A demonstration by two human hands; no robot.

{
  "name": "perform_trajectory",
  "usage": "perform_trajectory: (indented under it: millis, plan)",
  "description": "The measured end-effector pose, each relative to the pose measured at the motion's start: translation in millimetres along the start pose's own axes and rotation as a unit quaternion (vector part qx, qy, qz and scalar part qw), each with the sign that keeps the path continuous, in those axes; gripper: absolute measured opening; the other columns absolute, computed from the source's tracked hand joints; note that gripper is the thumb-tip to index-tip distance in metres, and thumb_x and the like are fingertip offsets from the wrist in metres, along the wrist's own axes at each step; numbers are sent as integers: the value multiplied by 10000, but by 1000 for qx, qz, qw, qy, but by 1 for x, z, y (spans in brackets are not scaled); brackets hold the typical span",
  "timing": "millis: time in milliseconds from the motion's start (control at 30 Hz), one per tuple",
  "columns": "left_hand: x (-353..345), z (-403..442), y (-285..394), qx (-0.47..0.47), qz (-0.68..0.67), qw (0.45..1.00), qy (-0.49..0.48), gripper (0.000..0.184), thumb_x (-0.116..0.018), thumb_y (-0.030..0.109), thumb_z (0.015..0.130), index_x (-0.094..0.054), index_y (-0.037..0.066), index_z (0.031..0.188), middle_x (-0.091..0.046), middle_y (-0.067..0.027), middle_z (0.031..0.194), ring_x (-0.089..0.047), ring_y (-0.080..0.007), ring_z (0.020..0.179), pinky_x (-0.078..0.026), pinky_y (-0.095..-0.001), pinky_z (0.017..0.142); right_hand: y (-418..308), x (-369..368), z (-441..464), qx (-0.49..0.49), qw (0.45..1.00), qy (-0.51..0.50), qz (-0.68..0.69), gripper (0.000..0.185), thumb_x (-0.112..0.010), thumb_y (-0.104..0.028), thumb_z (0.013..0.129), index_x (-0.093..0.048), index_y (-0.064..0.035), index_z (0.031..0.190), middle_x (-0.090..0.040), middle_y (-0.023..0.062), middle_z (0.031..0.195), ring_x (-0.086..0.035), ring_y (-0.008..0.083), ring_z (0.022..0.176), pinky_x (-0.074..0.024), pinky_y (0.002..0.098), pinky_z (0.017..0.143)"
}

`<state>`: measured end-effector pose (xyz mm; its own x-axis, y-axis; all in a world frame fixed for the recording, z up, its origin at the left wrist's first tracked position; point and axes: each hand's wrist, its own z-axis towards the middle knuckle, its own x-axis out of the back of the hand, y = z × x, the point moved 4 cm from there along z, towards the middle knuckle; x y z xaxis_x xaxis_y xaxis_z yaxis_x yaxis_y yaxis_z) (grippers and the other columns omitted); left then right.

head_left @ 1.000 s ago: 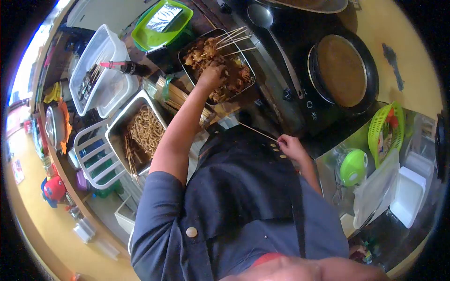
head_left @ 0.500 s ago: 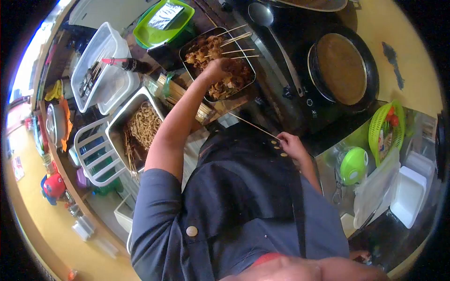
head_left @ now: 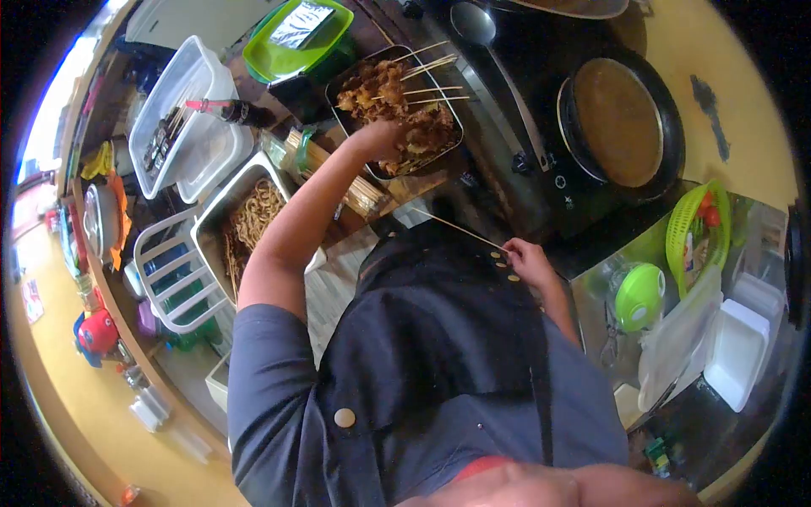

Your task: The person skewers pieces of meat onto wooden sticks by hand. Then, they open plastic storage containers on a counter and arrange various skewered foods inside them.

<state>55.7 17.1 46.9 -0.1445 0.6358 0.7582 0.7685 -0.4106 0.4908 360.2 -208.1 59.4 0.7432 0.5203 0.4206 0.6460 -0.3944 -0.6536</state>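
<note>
My right hand (head_left: 525,258), closed, pinches the end of a thin wooden skewer (head_left: 460,228) in front of the black apron; the skewer points up and left, with no food on it. My left hand (head_left: 382,140) reaches into a dark metal tray (head_left: 404,173) of browned pieces of meat (head_left: 428,128). Its fingers curl down among the pieces, and what they grip is hidden. Several loaded skewers (head_left: 372,84) lie at the tray's far side, their bare sticks pointing right.
Bundled bare skewers (head_left: 363,196) lie beside the tray. At left stand a white container with brown coiled food (head_left: 256,211), a clear plastic tub (head_left: 203,160) and a dark bottle (head_left: 245,114). A pan of brown liquid (head_left: 617,122) and a large spoon (head_left: 473,25) are at right.
My left hand has shifted slightly down and left within the tray, and its forearm has swung left. My right hand holds the skewer nearly still. Another hand at the lower right has left view.
</note>
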Motion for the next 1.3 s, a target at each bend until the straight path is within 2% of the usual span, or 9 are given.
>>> perform_trajectory:
  millis: [100,200,300,400,500,600,867,1000,1300]
  plan:
    - [-22,-11,-2,0,1,1000,17,344,-666,151,608,-605,70,937,-618,-163,888,-583,-339,834,-481,-389,710,5,-5,4,41,999,8,-23,163,-485,-10,776,-580,-13,908,-609,90,707,-583,152,642,-466,288,621]
    - [-16,-5,-23,55,-15,998,15,391,-693,146,556,-615,78,933,-625,-147,867,-593,-309,816,-487,-374,710,-1,-2,4,46,999,5,-20,180,-521,-72,763,-587,-38,928,-624,168,831,-609,317,754,-471,374,676]
    - [39,-25,3,137,-95,985,-45,389,-694,113,537,-642,107,922,-640,-119,839,-608,-256,795,-493,-332,707,8,0,6,3,1000,17,22,160,-516,-66,763,-581,-35,906,-616,150,767,-605,265,685,-471,361,635]
    - [48,-24,-24,92,-143,984,59,323,-666,105,572,-648,114,894,-644,-108,802,-610,-252,757,-489,-328,679,5,7,7,12,998,47,49,169,-502,-45,760,-565,-40,916,-599,120,705,-584,182,631,-466,324,590]
    - [21,-12,-37,83,-22,996,23,256,-638,93,593,-642,102,849,-639,-119,796,-611,-281,768,-495,-344,686,-16,13,1,46,989,74,116,174,-412,3,801,-540,-36,911,-546,35,613,-507,79,508,-424,224,474]
    - [-2,-16,-26,70,73,995,11,204,-624,94,602,-620,67,804,-628,-139,793,-603,-316,781,-497,-376,689,-19,14,4,56,979,97,168,187,-388,-18,814,-530,-34,935,-522,23,605,-495,72,507,-404,219,466]
    - [5,15,52,-6,-15,959,284,262,-593,127,669,-583,41,916,-585,-174,936,-549,-334,909,-458,-406,781,-27,24,14,175,944,267,84,180,-412,-104,868,-554,-48,962,-572,78,696,-526,173,561,-422,296,539]
    - [-20,48,42,51,-46,964,256,284,-611,147,667,-583,62,937,-586,-160,946,-534,-329,940,-442,-404,807,-43,27,10,36,981,185,45,193,-411,-129,887,-562,-46,974,-600,93,742,-585,208,647,-453,309,600]
    - [-21,49,39,78,-170,945,269,383,-641,285,701,-539,33,972,-621,-172,867,-588,-351,822,-477,-427,712,-44,16,13,131,968,203,68,172,-438,-56,844,-572,-39,950,-606,117,739,-599,208,659,-467,323,610]
